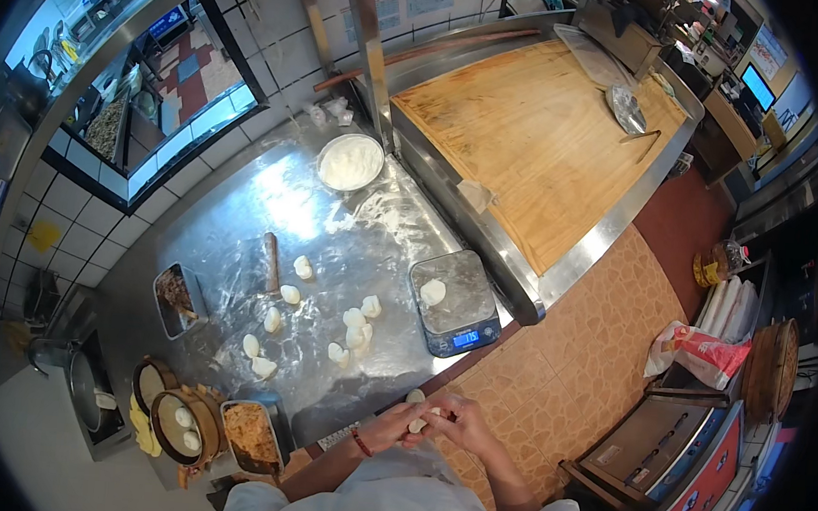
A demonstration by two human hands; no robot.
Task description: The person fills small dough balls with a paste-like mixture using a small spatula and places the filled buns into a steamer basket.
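Note:
My left hand, with a red beaded bracelet at the wrist, is closed around a piece of white dough. From the other side my right hand grips the same dough with its fingers. Part of a pale lump shows just above my left hand. Both hands are in front of my apron, at the near edge of the steel table. Several small dough pieces lie on that table. One dough ball sits on a digital kitchen scale with a lit display.
A rolling pin, a bowl of flour and a metal container of dark filling stand on the table. Orange-brown filling fills another container beside a bamboo steamer holding buns. A wooden board adjoins at right.

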